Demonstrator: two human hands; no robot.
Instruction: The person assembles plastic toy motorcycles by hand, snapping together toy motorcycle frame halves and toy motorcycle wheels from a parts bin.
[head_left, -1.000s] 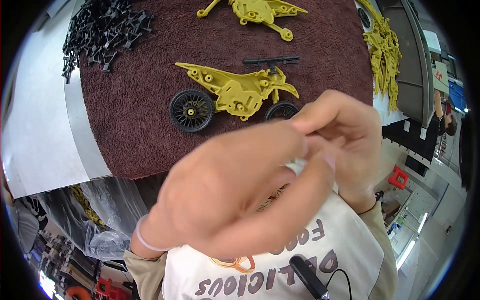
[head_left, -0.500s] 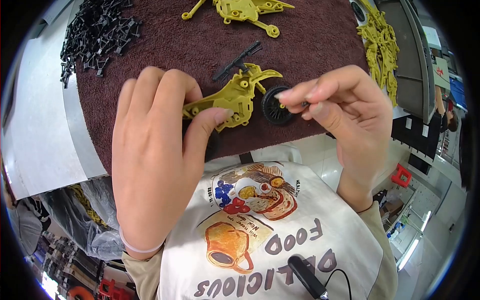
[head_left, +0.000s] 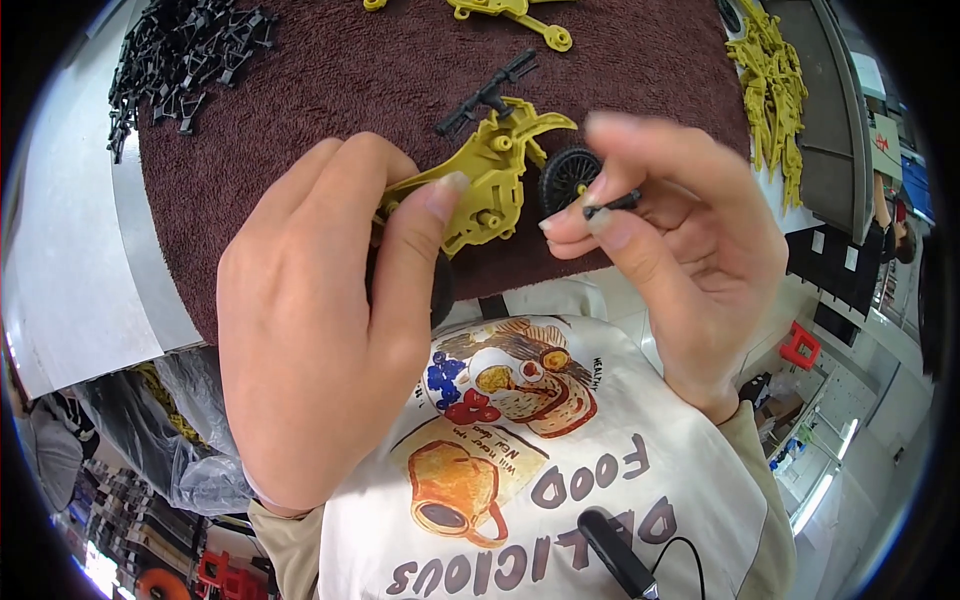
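Two hands over a dark maroon towel point(head_left: 330, 85). Left hand point(head_left: 320, 300), centre-left of frame: thumb and fingers closed on the yellow toy-motorcycle shell point(head_left: 490, 190), which sits tilted at frame centre, ribbed face up. Black handlebar point(head_left: 490, 95) at its upper end; spoked front wheel point(head_left: 566, 180) near its right end; rear wheel point(head_left: 441, 290) mostly hidden by the left hand. Right hand point(head_left: 690, 230), right of centre: thumb and finger pinch a small black part point(head_left: 614, 203). Containers: clear plastic bag point(head_left: 205, 485), lower left, yellow pieces point(head_left: 167, 405) showing among the film, count unreadable; grey tray point(head_left: 825, 130), upper right, contents cannot be told. Loose: black parts point(head_left: 190, 60) piled upper left; yellow parts point(head_left: 775, 100) heaped upper right.
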